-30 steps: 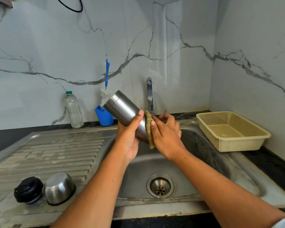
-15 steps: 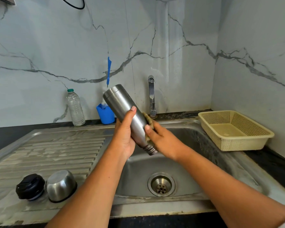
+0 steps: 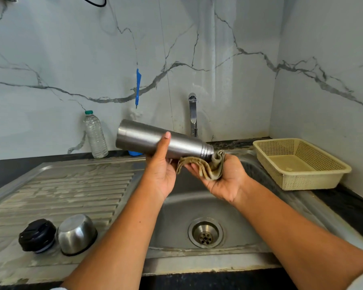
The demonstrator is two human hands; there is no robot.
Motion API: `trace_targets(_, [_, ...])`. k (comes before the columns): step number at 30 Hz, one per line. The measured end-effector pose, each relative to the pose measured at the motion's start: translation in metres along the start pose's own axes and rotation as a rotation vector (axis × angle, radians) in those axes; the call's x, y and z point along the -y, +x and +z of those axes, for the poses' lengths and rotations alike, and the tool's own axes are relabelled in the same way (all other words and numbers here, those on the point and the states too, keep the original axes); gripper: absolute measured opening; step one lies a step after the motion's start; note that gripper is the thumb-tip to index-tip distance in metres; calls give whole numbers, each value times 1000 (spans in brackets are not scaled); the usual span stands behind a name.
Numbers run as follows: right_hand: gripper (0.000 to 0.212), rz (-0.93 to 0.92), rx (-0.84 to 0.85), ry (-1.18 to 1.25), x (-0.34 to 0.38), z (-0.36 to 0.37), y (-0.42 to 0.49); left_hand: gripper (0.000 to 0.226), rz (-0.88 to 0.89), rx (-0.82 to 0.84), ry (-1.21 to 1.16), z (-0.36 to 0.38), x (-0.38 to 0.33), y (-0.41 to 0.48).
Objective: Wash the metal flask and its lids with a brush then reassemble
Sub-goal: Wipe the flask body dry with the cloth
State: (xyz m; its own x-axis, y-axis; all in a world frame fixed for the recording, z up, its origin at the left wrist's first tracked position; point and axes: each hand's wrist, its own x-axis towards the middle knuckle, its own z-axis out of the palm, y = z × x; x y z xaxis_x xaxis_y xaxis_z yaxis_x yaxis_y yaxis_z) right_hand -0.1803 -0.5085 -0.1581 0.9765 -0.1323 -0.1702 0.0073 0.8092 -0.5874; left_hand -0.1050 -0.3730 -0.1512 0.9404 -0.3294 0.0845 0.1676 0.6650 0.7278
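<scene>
The metal flask (image 3: 143, 140) lies nearly level above the sink basin (image 3: 176, 210), base to the left, threaded neck to the right. My left hand (image 3: 160, 174) grips its body from below, thumb over the front. My right hand (image 3: 224, 181), palm up, holds a worn brownish scrub cloth (image 3: 205, 166) against the flask's neck. On the draining board (image 3: 61, 191) at the lower left sit the black inner lid (image 3: 37, 235) and the steel cup lid (image 3: 77, 233), upside down, side by side.
A tap (image 3: 192, 114) rises behind the basin. A clear plastic bottle (image 3: 95, 135) and a blue cup (image 3: 134, 152), mostly hidden by the flask, stand at the wall. A cream plastic basket (image 3: 302, 164) sits right of the sink. The drain (image 3: 205, 233) is in the basin.
The flask has swung from steeply tilted, neck down, to nearly level with its neck pointing right. My right hand turned palm up and slid the cloth to the neck.
</scene>
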Motion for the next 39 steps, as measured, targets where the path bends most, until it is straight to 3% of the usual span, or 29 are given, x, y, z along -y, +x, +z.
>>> trace_targets(5, [49, -102, 20, 191, -5, 5, 5, 64, 123, 1, 179, -5, 12, 5])
trace_targets(9, [45, -200, 51, 7, -12, 6, -1, 63, 174, 2, 267, -2, 20, 3])
trace_targets(12, [39, -316, 93, -327, -22, 11, -9, 58, 196, -13, 223, 1, 18, 2])
trace_targets(17, [68, -484, 99, -1426, -32, 2, 5, 40, 196, -64, 160, 3, 10, -3])
trace_targets(21, [84, -636, 160, -1883, -32, -14, 12, 54, 136, -137, 105, -4, 3, 0])
trace_targets(23, [88, -684, 133, -1953, -29, -13, 12, 49, 129, -121, 148, -7, 1, 1])
trace_targets(26, [93, -719, 57, -1869, -21, -13, 14, 42, 125, -22, 308, -7, 2, -3])
trace_targets(31, [94, -637, 31, -1729, 1, -23, 5, 54, 69, 138, 338, -7, 2, -3])
trace_targets(36, [86, -1017, -87, -1907, -19, -10, 5, 56, 72, 14, 116, -2, 2, 1])
trace_targets(39, [88, -1008, -95, -2008, -31, -5, 10, 54, 91, -39, 147, -6, 1, 3])
